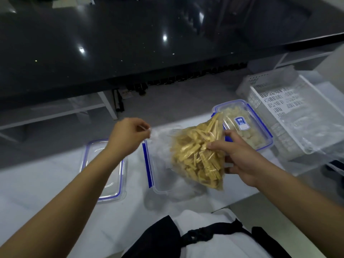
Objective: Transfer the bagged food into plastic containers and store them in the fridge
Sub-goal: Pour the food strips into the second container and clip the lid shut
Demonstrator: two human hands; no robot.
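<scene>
Pale yellow sticks of food [197, 155] inside a clear bag [162, 135]. Clear containers with blue clips: an open container [149, 164], a lid [109, 175], a closed container [247, 123] with whitish pieces and a blue-and-white label [241, 123]. White tabletop [46, 183]. White perforated basket [279, 101]. Glossy black speckled counter [130, 43].

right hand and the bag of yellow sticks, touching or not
Touching. The head view shows the right hand wrapped around the side of the bag, its fingers pressed into the plastic over the yellow sticks, with no gap.
</scene>
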